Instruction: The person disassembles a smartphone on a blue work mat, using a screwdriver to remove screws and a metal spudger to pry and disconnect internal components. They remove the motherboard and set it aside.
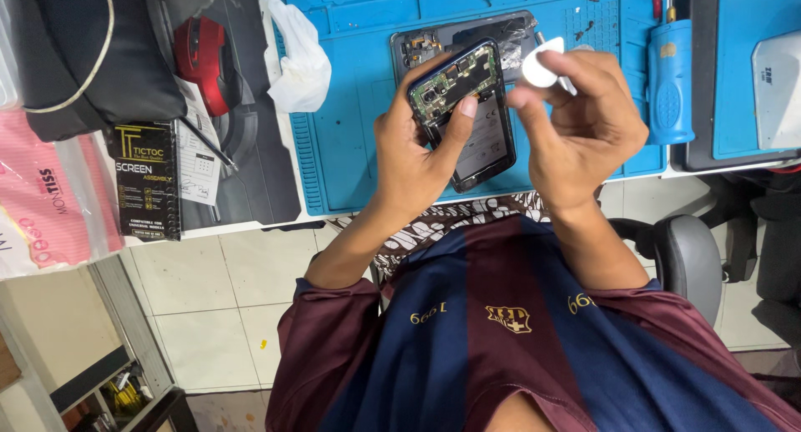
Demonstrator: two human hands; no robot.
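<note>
Left hand (409, 152) grips opened dark smartphone with exposed green circuit board (467, 115), long axis near-to-far, tilted. Right hand (584, 127) pinches white plastic pick (540, 67), just right of the phone's far end, above blue desk mat (350, 148).

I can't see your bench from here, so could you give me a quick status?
Left hand grips opened phone, circuit board exposed. Right hand pinches white plastic pick. Removed back cover on blue mat behind.

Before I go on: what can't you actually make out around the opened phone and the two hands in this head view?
- Opened phone: its lower end is hidden behind the left hand.
- White pick: partly wrapped by the right hand; where its tip touches is unclear.
- Back cover on the blue mat: mostly hidden by phone and hands.
- Circuit board parts: too small to identify.
</note>
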